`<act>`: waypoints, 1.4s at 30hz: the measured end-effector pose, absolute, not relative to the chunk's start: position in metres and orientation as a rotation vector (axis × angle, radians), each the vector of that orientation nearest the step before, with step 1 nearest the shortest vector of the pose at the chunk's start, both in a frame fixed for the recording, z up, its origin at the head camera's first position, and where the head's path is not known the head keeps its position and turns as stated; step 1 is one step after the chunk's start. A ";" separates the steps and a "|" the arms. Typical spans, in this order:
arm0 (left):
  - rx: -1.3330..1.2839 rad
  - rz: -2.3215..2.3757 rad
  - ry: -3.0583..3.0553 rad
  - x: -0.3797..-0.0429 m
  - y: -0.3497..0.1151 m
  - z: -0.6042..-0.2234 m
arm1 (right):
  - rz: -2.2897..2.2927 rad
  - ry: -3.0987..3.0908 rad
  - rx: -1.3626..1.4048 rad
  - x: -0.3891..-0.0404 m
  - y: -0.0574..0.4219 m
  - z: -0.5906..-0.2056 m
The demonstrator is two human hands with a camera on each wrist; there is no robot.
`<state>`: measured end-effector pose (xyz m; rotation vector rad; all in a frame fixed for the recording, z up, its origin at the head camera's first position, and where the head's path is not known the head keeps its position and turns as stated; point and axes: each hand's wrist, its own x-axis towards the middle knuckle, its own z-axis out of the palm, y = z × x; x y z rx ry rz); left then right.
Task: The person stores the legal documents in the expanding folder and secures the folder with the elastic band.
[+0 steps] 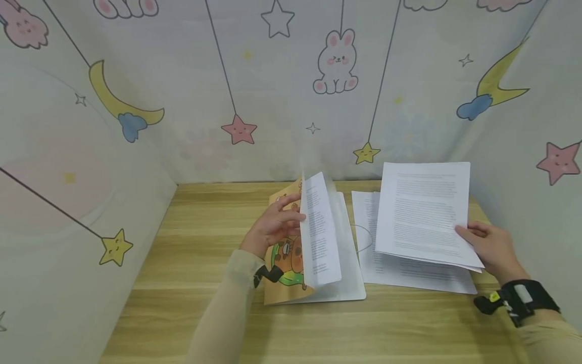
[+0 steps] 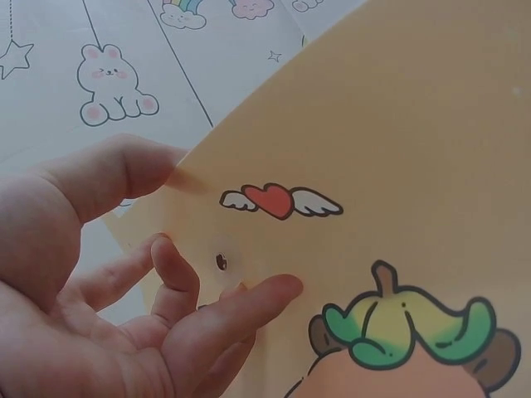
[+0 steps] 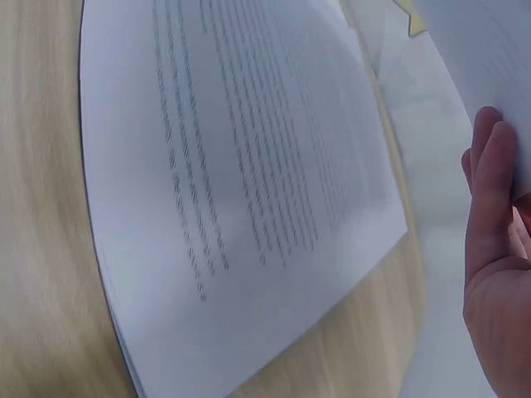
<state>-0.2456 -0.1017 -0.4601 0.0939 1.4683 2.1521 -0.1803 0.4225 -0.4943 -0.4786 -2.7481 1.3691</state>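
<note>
At center, the folder (image 1: 284,263) stands partly open, its orange cover's free edge pinched by the left hand (image 1: 273,222), with one digit behind and others in front. At right, the right hand (image 1: 491,247) grasps the raised printed sheets (image 1: 423,212) by their lower-right corner, thumb on top. Pale curtains (image 1: 291,101) with hanging cartoons fill the upper frame; the wood-grain table (image 1: 182,263) spans the bottom. Beneath the raised sheets, which hide much of them, lie more pages (image 1: 423,278). Black straps (image 1: 532,298) circle both wrists.
</note>
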 end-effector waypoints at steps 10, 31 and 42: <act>0.098 2.161 1.469 -0.244 -0.100 -0.459 | 1.402 -2.738 -0.465 -0.183 0.401 -0.482; 0.093 2.169 1.475 -0.243 -0.101 -0.458 | 1.577 -2.653 -0.310 -0.192 0.354 -0.463; 0.111 2.156 1.479 -0.242 -0.101 -0.456 | 1.502 -2.699 -0.197 -0.191 0.341 -0.460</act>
